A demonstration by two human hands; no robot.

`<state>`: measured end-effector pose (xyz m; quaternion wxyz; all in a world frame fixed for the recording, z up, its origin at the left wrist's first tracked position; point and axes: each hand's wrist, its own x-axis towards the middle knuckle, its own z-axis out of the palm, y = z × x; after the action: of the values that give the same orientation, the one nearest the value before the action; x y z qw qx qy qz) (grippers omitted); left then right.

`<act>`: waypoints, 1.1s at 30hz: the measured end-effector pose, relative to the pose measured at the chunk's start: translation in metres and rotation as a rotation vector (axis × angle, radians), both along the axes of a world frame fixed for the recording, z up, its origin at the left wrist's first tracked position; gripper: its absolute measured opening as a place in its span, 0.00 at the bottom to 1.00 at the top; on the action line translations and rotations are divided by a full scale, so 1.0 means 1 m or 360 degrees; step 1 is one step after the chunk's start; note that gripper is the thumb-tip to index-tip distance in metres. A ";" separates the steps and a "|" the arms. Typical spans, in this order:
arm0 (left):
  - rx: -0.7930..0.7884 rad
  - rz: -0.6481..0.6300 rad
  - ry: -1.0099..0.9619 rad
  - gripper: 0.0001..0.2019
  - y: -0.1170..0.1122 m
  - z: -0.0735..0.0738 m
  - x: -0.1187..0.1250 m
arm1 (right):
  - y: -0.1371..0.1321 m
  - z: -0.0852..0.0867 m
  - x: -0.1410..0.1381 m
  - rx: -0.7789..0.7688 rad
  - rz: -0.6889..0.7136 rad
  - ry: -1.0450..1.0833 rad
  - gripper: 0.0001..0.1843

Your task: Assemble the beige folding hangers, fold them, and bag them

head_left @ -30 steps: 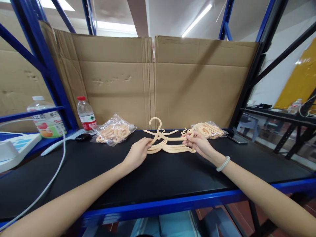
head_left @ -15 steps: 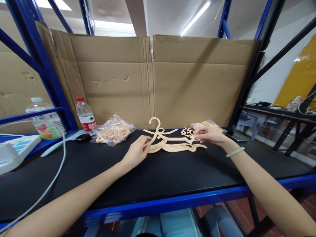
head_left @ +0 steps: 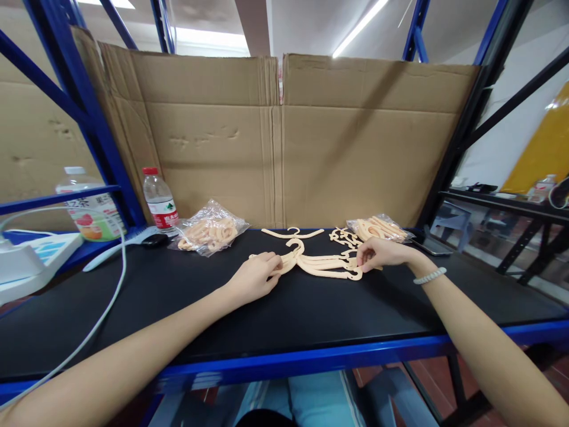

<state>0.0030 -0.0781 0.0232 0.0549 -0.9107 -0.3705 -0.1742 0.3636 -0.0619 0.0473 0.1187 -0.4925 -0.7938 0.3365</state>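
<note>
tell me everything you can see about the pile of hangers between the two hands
The hanger stack is several small, thin hangers in pale peach, plastic by the look of it. They lie flat and overlapped on the black shelf top, with the hook end toward the cardboard at the back. The curved arms spread left and right. The left hand pinches the left end and the right hand pinches the right end.

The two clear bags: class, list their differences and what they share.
The left bag holds looped, ring-like pieces; the right bag holds longer, straighter ones. The left bag lies by the water bottle; the right bag lies just behind the right hand. Both are clear, with cream plastic parts.
</note>
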 end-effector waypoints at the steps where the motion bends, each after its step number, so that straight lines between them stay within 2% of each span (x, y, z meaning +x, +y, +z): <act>1: 0.0003 0.0005 0.0011 0.04 -0.001 0.000 0.000 | 0.000 0.000 0.000 0.0009 -0.0014 -0.0030 0.17; 10: 0.0019 0.0048 0.0091 0.04 -0.004 0.005 0.001 | 0.005 -0.008 0.004 0.0060 -0.0143 -0.0162 0.15; 19: 0.0169 0.0152 0.0140 0.08 0.012 -0.004 -0.003 | 0.013 -0.015 0.003 0.0252 -0.0243 -0.0259 0.11; 28: 0.0230 0.0159 0.0160 0.09 0.009 -0.005 -0.003 | 0.010 -0.012 0.008 0.0282 -0.0253 -0.0220 0.08; 33: 0.0232 0.0137 0.0135 0.10 0.007 -0.003 -0.004 | 0.008 -0.006 0.010 0.0606 -0.0364 -0.0225 0.07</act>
<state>-0.0012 -0.0710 0.0202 0.1441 -0.8941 -0.3928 -0.1596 0.3734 -0.0535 0.0415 0.1908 -0.5704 -0.7883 0.1297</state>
